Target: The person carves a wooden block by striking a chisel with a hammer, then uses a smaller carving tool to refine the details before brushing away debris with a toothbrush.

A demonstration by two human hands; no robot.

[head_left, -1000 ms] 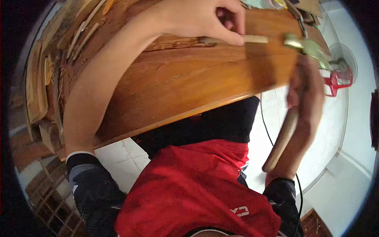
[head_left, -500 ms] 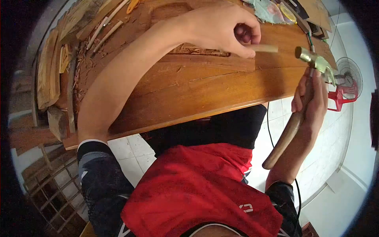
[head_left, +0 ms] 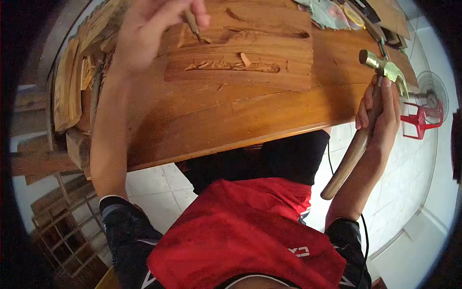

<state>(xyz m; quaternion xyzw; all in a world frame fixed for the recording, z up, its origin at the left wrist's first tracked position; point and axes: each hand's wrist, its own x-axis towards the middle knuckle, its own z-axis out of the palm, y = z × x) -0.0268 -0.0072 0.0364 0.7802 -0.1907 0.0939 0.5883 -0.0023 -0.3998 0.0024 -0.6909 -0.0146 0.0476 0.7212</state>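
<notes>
My left hand (head_left: 163, 24), slightly blurred, is closed round a slim chisel-like tool (head_left: 191, 23) near the top of the view. The tool's tip points down at a wooden board (head_left: 298, 58) with carved hollows. A long rough groove (head_left: 231, 66) runs along the board's near part, and a loose wood chip (head_left: 245, 59) lies at its upper edge. To the right, beyond the table's edge, my right hand (head_left: 378, 106) grips a claw hammer (head_left: 353, 151) by its wooden handle, with the metal head upward.
Wood pieces (head_left: 67, 86) are stacked at the left end of the table (head_left: 216, 130). At the top right lie a crumpled cloth or bag (head_left: 325, 13) and a yellow roll (head_left: 353, 17). Behind the hammer, a red chair (head_left: 422, 120) and a fan stand on the floor.
My left hand has moved left with the slim tool, which now points downward, uncovering the groove and the chip. My right hand and the hammer have barely shifted.
</notes>
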